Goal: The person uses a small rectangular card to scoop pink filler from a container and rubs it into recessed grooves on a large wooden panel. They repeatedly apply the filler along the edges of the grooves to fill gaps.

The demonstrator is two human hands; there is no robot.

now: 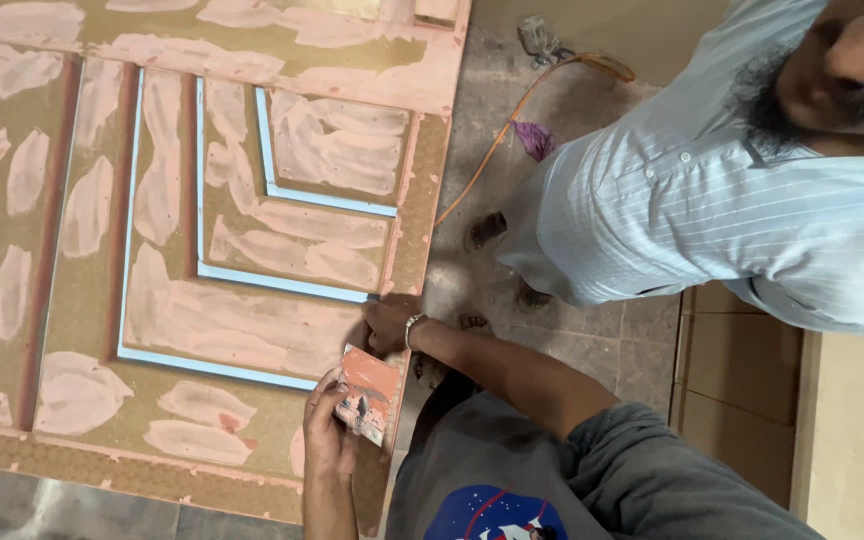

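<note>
Pink-smeared card [370, 392] | pinched in left hand [329, 432] grip | right hand [388, 326] closed on panel [252, 330]

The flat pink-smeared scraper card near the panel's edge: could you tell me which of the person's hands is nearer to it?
Left. The left hand grips the scraper card; the right hand rests just above it on the panel.
</note>
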